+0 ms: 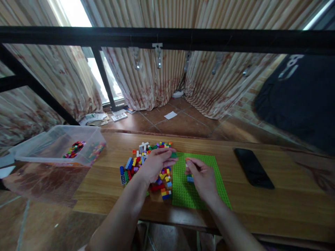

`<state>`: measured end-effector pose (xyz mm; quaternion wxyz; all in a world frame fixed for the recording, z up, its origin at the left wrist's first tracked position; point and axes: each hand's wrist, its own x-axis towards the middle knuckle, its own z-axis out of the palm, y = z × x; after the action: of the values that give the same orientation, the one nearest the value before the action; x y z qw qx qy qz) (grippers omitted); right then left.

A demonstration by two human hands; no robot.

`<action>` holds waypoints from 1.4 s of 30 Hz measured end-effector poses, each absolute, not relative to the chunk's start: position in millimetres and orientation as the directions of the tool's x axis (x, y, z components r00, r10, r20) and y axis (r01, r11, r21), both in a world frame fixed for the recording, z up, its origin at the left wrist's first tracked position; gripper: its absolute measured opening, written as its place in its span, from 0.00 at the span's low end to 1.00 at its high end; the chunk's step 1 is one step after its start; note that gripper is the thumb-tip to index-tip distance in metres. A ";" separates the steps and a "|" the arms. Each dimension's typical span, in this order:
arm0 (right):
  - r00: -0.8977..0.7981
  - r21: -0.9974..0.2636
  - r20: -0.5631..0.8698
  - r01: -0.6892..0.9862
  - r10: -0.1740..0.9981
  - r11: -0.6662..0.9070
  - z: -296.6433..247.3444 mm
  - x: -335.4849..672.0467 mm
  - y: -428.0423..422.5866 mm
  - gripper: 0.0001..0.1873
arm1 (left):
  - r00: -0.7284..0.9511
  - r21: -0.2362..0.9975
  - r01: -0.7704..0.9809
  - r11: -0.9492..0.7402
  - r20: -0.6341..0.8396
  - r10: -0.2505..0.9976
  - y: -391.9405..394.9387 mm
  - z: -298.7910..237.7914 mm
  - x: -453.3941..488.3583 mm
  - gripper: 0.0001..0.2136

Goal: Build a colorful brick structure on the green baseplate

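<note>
My left hand (156, 163) is over the right side of a loose pile of colourful toy bricks (136, 162). A dark green brick (173, 154) shows between its fingertips. My right hand (203, 173) is above the light green baseplate (180, 195), thumb and fingers pinched together. A small piece with orange and white (186, 161) peeks out at its fingertips; its full shape is hidden. Just under that hand, a blue brick (190, 179) sits on the baseplate, partly covered by the fingers.
A black phone (253, 168) lies on the wooden table (293, 198) to the right. At the left is a clear plastic bin (59, 130) with more small bricks inside. A black metal rail (167, 37) crosses in front of striped curtains (146, 80).
</note>
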<state>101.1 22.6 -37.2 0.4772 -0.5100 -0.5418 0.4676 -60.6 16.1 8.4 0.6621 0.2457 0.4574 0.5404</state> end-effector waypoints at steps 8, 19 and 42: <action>-0.422 -0.691 0.267 0.543 0.866 0.477 -47.7 75.7 -3.6 0.12 | -0.126 0.890 -0.395 0.229 -0.299 0.946 20.7 6.2 -68.1 0.05; -0.431 -0.736 0.303 0.462 0.850 0.496 -41.8 85.1 -3.4 0.14 | -0.122 0.930 -0.231 0.286 -0.319 0.940 21.1 7.2 -55.8 0.08; 0.119 -0.831 0.263 0.531 0.957 0.162 -25.5 173.9 50.2 0.17 | 0.040 0.952 0.061 0.299 -0.301 0.953 21.4 -27.7 -24.6 0.10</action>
<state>173.9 50.2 -25.5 0.4449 -0.6013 -0.6190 0.2394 -24.6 21.4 -27.7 0.5683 0.4437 0.5713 0.3921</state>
